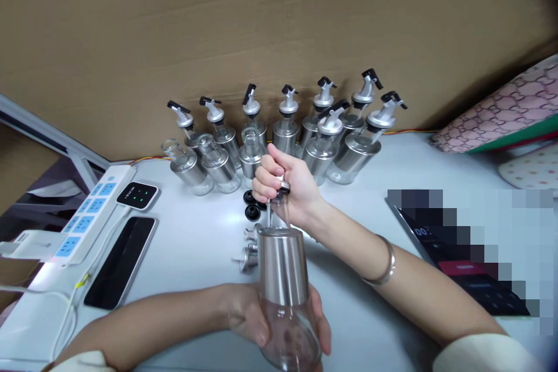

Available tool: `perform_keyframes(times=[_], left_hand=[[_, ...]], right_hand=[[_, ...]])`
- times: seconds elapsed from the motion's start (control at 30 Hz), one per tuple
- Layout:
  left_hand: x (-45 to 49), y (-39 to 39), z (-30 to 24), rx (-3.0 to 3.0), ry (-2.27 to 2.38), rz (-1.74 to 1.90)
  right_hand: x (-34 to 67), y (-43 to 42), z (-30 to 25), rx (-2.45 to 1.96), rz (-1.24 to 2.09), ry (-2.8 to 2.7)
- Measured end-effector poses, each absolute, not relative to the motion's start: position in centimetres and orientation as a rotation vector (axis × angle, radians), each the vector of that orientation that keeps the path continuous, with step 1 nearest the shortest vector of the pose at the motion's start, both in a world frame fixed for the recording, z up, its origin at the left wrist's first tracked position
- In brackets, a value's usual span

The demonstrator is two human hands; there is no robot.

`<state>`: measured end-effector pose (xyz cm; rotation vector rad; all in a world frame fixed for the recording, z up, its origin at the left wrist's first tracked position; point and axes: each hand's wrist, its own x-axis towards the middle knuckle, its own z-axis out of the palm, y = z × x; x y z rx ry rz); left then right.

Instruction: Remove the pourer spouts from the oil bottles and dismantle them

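Observation:
A glass oil bottle with a brushed steel sleeve [284, 267] stands tilted close to me. My left hand [257, 317] is wrapped around its clear lower body from below. Over the bottle's neck, my right hand [290, 183] is closed around a pourer spout [285, 186], of which only a small silver and black part shows between the fingers. Black round stoppers [252, 212] lie just beyond the bottle, partly covered by the right hand. Silver spout pieces [249, 258] rest left of the sleeve, some hidden behind it.
Three bottles without spouts [189, 168] stand back left, before several spout-topped bottles [285, 133] along the cardboard wall [218, 23]. A power strip [93, 209], a small black-faced device [138, 195] and a phone [122, 261] lie left. A partly pixelated screen [436, 250] lies right, below a pink patterned roll [501, 107].

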<state>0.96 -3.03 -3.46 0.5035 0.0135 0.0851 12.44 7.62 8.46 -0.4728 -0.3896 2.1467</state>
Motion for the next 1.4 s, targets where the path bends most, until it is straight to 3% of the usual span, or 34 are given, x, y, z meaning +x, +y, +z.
perform_keyframes(times=[0.27,0.63,0.7,0.8,0.9,1.23,1.4], left_hand=[[1.8,-3.0,-1.1,0.396,0.077,0.245],[1.8,-3.5,-1.4,0.427,0.223,0.317],[1.7,-3.5,-1.3,0.459,0.227,0.293],[1.7,-3.4,-1.0,0.508,0.264,0.242],[1.7,-3.4,-0.9,0.568,0.293,0.195],[1.9,-3.5,-1.1,0.597,0.38,0.186],[2.6,-3.4,-0.6,0.686,0.467,0.209]], right_hand=[[11.8,7.2,7.2,-0.579,1.745,-0.701],[14.0,6.4,8.8,-0.672,0.779,-1.58],[15.7,6.8,10.6,-0.77,0.87,-1.861],[18.4,7.2,12.8,-0.857,1.278,-2.366],[19.8,7.3,13.6,-0.907,1.446,-2.449],[19.7,7.3,13.5,-0.668,1.496,-2.66],[21.2,6.2,15.4,-0.688,1.342,-2.544]])
